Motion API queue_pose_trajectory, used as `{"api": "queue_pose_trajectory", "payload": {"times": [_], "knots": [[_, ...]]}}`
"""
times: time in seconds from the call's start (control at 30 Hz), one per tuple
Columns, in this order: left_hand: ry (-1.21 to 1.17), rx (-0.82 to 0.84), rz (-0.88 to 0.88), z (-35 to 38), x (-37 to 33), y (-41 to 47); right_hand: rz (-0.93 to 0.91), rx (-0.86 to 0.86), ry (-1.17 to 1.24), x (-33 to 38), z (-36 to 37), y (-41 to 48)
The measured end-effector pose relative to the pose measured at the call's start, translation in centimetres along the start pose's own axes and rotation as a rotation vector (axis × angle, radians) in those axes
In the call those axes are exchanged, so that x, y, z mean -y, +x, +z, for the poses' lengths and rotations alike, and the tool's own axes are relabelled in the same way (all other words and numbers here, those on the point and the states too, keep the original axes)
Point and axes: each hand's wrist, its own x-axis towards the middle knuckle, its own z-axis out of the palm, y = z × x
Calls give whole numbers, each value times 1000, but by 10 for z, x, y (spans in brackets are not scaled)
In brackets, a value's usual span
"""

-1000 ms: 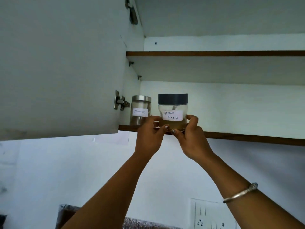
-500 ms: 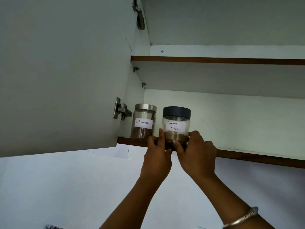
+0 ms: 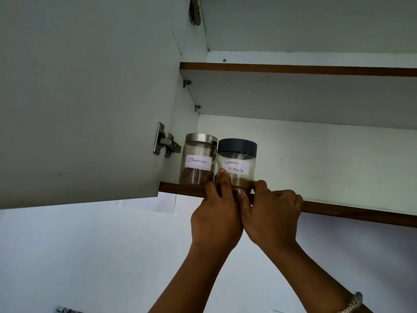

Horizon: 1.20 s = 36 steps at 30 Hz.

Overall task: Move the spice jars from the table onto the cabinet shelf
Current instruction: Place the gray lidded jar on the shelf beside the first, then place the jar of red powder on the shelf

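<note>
A garam masala jar (image 3: 237, 152) with a dark lid stands at the front edge of the lower cabinet shelf (image 3: 361, 211). It stands right against a steel-lidded cinnamon jar (image 3: 198, 160) on its left. My left hand (image 3: 216, 219) reaches up from below, with a straight finger laid against the front of the garam masala jar. My right hand (image 3: 272, 214) pinches the base of that jar between thumb and curled fingers, at the shelf's edge. The lowest part of the jar is hidden behind my fingers.
The open cabinet door (image 3: 90, 98) hangs at the left on a metal hinge (image 3: 165, 142). An upper shelf (image 3: 293, 70) runs above. The lower shelf stretches bare to the right of the jars. A white wall lies below the cabinet.
The garam masala jar has gone from the shelf's lip to standing beside the cinnamon jar. Both hands slid lower on it, and my view tilted upward.
</note>
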Motion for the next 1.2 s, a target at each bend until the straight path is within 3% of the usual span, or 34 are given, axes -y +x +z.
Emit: {"api": "queue_pose_trajectory", "payload": {"times": [0.13,0.4,0.7,0.9,1.2], "knots": [[36,22,10,-4,0,-6,-32,-19,19,1,0,-3],[66,151,4,-8,4,-8,-86,101,-88,-2,-1,-5],[-72,421,91,-30,8,-19,-80,300,-14,-2,-12,-29],[-221,614,166,-38,0,-75,-43,508,94,-11,-31,-89],[-496,979,233,-32,-54,-217,118,707,16,-83,-87,-230]]}}
